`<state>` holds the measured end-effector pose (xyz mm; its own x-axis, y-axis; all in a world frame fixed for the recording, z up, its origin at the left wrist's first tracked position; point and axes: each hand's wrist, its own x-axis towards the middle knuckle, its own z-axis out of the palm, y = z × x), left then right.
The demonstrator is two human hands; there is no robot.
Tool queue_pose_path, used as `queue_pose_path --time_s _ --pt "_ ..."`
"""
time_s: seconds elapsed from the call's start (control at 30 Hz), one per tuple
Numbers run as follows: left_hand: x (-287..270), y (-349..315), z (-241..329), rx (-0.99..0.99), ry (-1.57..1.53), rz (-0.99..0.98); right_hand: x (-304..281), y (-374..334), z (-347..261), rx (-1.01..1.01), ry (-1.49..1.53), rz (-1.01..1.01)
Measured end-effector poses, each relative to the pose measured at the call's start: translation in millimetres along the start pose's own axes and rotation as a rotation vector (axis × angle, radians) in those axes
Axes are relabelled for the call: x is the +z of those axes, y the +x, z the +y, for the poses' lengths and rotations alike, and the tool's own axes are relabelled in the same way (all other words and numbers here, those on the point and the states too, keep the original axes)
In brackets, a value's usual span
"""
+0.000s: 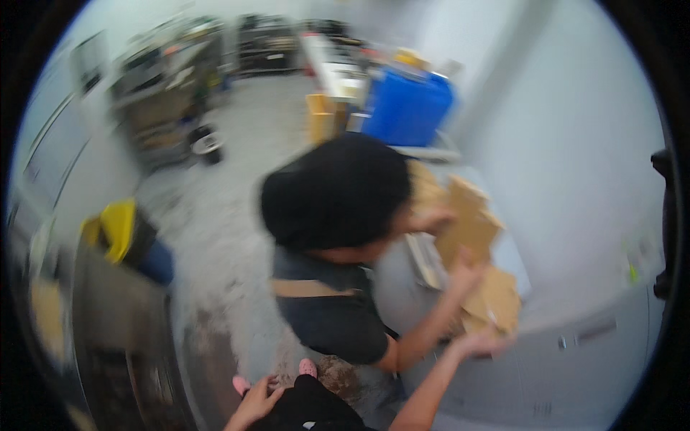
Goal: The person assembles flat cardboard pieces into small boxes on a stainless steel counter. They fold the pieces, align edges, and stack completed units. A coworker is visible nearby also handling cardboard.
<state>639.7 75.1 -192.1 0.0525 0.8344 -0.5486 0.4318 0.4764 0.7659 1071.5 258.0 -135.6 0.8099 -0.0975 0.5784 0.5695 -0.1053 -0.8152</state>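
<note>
Head view: right hand (480, 345) touches brown cardboard (497, 296), grip too blurred to judge; left hand (260, 399) spread, empty.

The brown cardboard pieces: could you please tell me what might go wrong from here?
The person's right hand is at the lower cardboard, close to a co-worker's hand, so they might bump. The upper cardboard is held up by hand, so it could slip.

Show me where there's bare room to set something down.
The floor between the yellow-topped bin and the co-worker looks bare, though stained. Crowded at the right: cardboard, the co-worker's hands and your right hand bunch together, with the blue container beyond.
</note>
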Motion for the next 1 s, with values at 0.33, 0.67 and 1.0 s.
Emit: queue_pose_path --time_s 0.33,0.67,1.0 --pt "-86 -71 -123 0.141 0.269 0.273 -93 -257 -221 -0.617 1.111 -0.550" --pt "-240 -259 -313 -0.144 -0.012 1.061 -298 -590 -407 -0.786 1.283 -1.930" --pt "-441 -257 -298 0.067 0.290 1.460 -276 -845 -614 -1.176 0.799 -1.887"
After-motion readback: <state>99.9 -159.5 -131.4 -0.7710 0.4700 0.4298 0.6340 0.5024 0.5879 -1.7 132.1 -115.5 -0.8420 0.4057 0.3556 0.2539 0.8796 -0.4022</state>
